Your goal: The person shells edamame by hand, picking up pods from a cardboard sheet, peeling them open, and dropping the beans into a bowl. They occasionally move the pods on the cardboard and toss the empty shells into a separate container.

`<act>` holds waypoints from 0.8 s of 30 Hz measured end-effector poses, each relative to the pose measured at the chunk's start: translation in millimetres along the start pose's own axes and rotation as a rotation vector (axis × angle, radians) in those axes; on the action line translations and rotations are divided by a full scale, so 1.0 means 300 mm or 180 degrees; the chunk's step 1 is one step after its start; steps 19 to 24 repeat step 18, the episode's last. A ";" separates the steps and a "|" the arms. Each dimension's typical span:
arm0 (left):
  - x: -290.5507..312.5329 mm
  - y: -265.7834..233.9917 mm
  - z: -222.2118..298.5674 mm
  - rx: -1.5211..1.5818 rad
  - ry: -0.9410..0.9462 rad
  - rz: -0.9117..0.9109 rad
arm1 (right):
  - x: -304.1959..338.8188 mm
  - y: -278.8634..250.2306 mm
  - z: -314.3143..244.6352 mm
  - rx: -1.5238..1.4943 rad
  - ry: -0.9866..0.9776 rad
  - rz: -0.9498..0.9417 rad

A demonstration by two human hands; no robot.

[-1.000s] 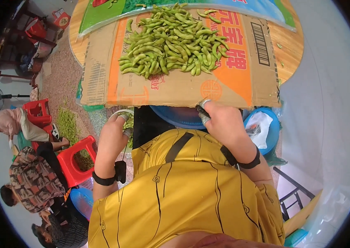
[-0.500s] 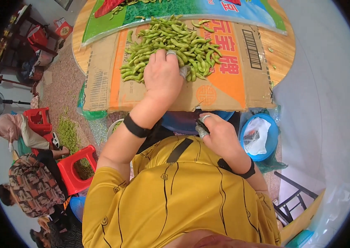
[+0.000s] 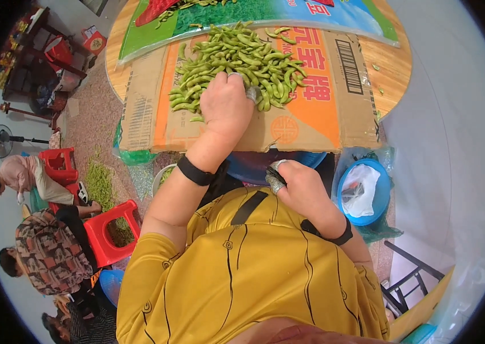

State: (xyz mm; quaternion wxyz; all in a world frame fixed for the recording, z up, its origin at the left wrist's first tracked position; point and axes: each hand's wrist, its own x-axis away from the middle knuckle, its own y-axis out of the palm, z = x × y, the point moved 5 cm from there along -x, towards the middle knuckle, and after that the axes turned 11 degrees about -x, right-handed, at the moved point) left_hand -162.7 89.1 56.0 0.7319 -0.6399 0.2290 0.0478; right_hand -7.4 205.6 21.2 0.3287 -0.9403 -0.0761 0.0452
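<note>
A heap of green soybean pods (image 3: pixel 236 54) lies on a flattened cardboard sheet (image 3: pixel 231 135). My left hand (image 3: pixel 226 106) is at the heap's near edge, fingers curled down among the pods. Its fingertips are hidden, so I cannot see what they grip. Silvery wraps cover some of the digits. Close in front of my body, my right hand (image 3: pixel 299 186) is closed, thumb and fingers together, also with silvery wraps. Whatever it holds is hidden. Below the cardboard's front edge, a blue basin (image 3: pixel 305 160) shows in part.
The cardboard rests on a round wooden table (image 3: pixel 394 74), with a printed plastic sack (image 3: pixel 362 23) behind. To the right stands a blue tub (image 3: pixel 383 195) with a white bag (image 3: pixel 360 192). On the left are a red stool (image 3: pixel 96 241), scattered pods (image 3: pixel 99 183) on the floor and several seated people.
My left hand has drawn its fingers in more tightly at the heap's edge, and one pod now lies loose beside it. My right hand has shifted slightly left and toward my body.
</note>
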 end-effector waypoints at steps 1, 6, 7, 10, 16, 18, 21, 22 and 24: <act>-0.004 0.010 -0.002 -0.0082 -0.0071 -0.0142 | 0.005 0.001 0.001 -0.0039 -0.0018 0.0024; 0.017 -0.027 -0.045 0.0211 -0.0162 0.0110 | 0.019 -0.010 0.007 -0.0087 -0.0035 0.0100; 0.022 -0.032 -0.053 0.0250 -0.0190 0.0141 | 0.019 -0.009 0.010 -0.0114 -0.0053 0.0126; 0.034 -0.051 -0.043 0.0312 -0.0047 0.0376 | 0.009 0.000 0.006 -0.0153 -0.0116 0.0108; 0.024 0.004 -0.029 -0.0071 0.0172 -0.0069 | -0.005 0.006 -0.015 -0.0226 -0.0228 0.0133; 0.032 -0.001 -0.039 0.0126 0.0220 0.0066 | -0.004 -0.002 -0.018 -0.0302 -0.0190 0.0146; 0.032 -0.001 -0.039 0.0126 0.0220 0.0066 | -0.004 -0.002 -0.018 -0.0302 -0.0190 0.0146; 0.032 -0.001 -0.039 0.0126 0.0220 0.0066 | -0.004 -0.002 -0.018 -0.0302 -0.0190 0.0146; 0.032 -0.001 -0.039 0.0126 0.0220 0.0066 | -0.004 -0.002 -0.018 -0.0302 -0.0190 0.0146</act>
